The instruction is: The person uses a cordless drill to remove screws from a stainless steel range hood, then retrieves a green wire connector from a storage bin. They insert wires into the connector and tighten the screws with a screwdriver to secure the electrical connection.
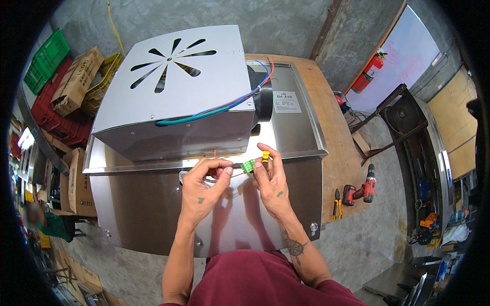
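Observation:
Over the front edge of a stainless-steel hood, my two hands are close together. Thin wires run between them, and my left hand is closed in a pinch on their end nearest it. My right hand grips a small green terminal block between thumb and fingers. A small screwdriver with a yellow handle is also held in that hand, its tip hidden. Behind my hands stands a boxy metal housing with petal-shaped slots; blue, red and green wires lie across its corner.
The hood rests on a wooden table. At its right edge are yellow-handled pliers and a red cordless drill. Crates and cardboard boxes are stacked at left. A fire extinguisher hangs at the back right.

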Demonstrator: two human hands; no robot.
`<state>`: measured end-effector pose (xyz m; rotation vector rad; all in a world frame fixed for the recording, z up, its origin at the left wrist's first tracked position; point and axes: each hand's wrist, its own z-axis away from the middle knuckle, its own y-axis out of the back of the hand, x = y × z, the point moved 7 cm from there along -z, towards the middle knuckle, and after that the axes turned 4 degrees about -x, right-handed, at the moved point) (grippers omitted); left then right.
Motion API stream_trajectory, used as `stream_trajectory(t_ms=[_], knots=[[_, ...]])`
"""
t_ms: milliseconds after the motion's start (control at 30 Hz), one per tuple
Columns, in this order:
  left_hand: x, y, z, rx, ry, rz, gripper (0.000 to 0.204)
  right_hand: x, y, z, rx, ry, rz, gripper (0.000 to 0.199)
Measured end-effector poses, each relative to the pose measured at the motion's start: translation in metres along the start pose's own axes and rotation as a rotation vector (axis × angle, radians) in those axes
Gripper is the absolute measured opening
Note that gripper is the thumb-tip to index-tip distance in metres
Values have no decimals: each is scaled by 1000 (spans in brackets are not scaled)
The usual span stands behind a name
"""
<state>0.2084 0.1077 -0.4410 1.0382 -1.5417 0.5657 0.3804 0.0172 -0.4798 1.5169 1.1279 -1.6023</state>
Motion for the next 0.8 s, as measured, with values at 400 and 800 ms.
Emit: stream_trajectory(t_ms=[400,800], knots=[[13,-1,1,-33,31,-194,15,9,-8,4,-33,-156,-272,51],[12,-3,-1,-41,54,-196,15,11,-6,2,-69,-158,-276,53]])
